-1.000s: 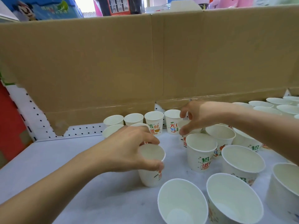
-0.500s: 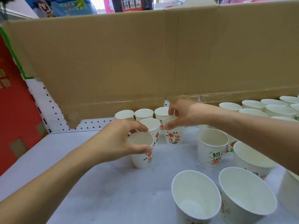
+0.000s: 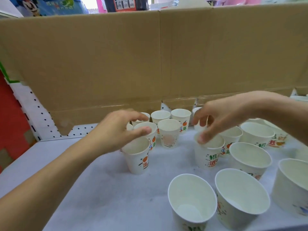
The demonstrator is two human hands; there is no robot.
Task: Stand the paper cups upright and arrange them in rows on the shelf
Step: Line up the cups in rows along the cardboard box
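Two hands over cups in front of the cardboard: left hand loosely spread, holding nothing; right hand blurred, thumb at a rim, grip unclear. Best to slide each cup by its rim, square to the cardboard.

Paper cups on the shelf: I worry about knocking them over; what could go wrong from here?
The blurred left hand hovers over the front small cup and might tip it into the packed cups behind. The thumb of the right hand lies at the rim of the green-printed cup and could pull it over.
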